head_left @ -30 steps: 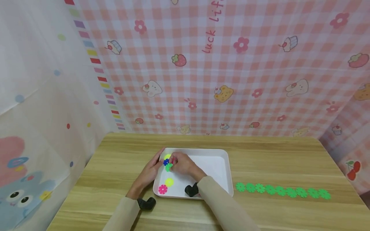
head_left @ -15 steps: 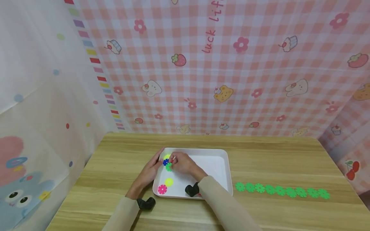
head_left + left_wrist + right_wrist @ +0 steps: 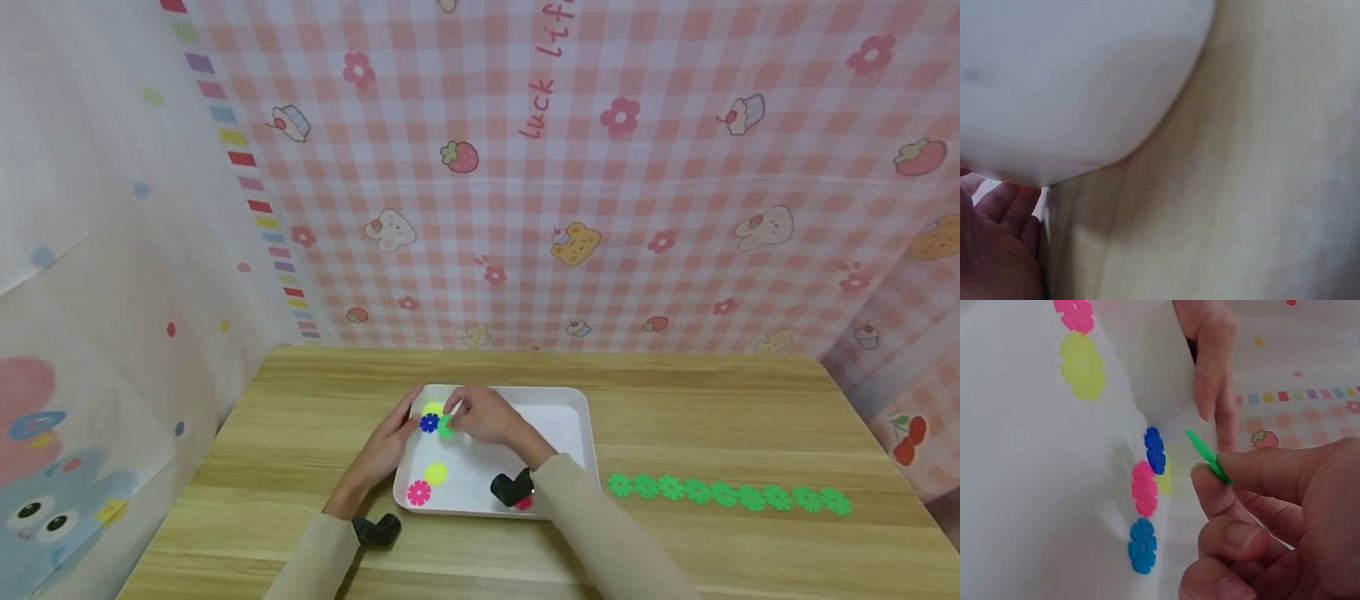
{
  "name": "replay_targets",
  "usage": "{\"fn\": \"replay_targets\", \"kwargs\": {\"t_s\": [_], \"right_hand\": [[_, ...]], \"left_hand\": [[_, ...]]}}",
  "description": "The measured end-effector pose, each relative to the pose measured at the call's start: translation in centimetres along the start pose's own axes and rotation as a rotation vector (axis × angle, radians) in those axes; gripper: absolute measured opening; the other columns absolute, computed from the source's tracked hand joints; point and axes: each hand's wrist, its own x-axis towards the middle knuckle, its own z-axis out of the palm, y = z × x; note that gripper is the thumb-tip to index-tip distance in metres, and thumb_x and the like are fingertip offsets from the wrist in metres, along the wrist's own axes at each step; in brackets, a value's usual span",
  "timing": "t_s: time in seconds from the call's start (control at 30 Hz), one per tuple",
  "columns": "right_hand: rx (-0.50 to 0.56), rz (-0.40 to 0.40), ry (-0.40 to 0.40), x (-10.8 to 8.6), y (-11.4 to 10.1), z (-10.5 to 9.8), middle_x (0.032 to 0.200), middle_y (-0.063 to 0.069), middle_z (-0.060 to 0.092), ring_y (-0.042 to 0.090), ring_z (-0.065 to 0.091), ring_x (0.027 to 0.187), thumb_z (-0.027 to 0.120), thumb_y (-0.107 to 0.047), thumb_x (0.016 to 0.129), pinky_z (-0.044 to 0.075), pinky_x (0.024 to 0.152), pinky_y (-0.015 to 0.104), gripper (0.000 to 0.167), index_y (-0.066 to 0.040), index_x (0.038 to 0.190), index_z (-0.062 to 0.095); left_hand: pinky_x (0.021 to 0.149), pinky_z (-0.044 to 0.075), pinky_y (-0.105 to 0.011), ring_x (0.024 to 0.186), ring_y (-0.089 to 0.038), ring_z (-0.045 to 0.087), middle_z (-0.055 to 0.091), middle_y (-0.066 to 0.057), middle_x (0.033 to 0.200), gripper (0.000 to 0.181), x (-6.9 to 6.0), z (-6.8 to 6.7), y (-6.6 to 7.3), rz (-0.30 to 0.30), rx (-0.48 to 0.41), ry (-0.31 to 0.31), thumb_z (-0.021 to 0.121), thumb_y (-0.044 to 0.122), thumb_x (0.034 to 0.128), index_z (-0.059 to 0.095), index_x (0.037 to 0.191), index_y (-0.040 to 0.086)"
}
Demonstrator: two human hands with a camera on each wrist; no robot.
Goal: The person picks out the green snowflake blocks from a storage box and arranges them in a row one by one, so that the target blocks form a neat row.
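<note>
In the head view my left hand (image 3: 385, 450) holds the left rim of a white tray (image 3: 592, 442), thumb on the inner side. Above the tray's left part, my right hand (image 3: 487, 417) pinches a green snowflake disc (image 3: 1209, 457) between thumb and index finger, seen nearly edge-on in the right wrist view. Close by lie a dark blue disc (image 3: 1155, 450), a pink disc (image 3: 1144, 489), a lighter blue disc (image 3: 1142, 546) and a partly covered yellow disc (image 3: 1165, 477). The left wrist view shows the left fingers (image 3: 1019, 209) at the tray's edge.
A second yellow disc (image 3: 436, 473) and pink disc (image 3: 418, 492) lie near the tray's front left corner. Another pink disc (image 3: 524, 502) shows partly behind the black right wrist camera (image 3: 512, 488). Right of the tray, several green discs (image 3: 723, 493) form a row on the wooden table (image 3: 697, 417).
My right hand has lifted the green disc off the pile and shifted slightly right, uncovering more of the dark blue disc. The left hand keeps its place on the rim.
</note>
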Motion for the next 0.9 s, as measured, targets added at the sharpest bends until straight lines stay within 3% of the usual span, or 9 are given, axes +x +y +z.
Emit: {"fn": "replay_targets", "kwargs": {"t_s": [0.4, 0.9], "right_hand": [[0.014, 0.019, 0.037, -1.7, 0.0, -2.9, 0.087, 0.001, 0.063, 0.018, 0.056, 0.078, 0.067, -0.01, 0.092, 0.047, 0.065, 0.028, 0.009, -0.015, 0.099, 0.069], [-0.012, -0.032, 0.107, -4.6, 0.9, -6.5, 0.085, 0.0, 0.064, 0.016, 0.056, 0.08, 0.064, -0.008, 0.093, 0.046, 0.065, 0.028, 0.011, -0.014, 0.099, 0.07]], "left_hand": [[0.124, 0.004, -0.047, 0.153, -0.023, 0.006, 0.014, -0.003, 0.166, 0.052, -0.1, 0.0, 0.1, -0.008, 0.004, -0.008, 0.032, 0.018, 0.1087, 0.022, 0.159, 0.023], [0.124, 0.004, -0.045, 0.153, -0.022, 0.006, 0.013, -0.003, 0.167, 0.052, -0.1, 0.0, 0.1, -0.01, -0.002, -0.012, 0.032, 0.017, 0.1087, 0.022, 0.159, 0.023]]}}
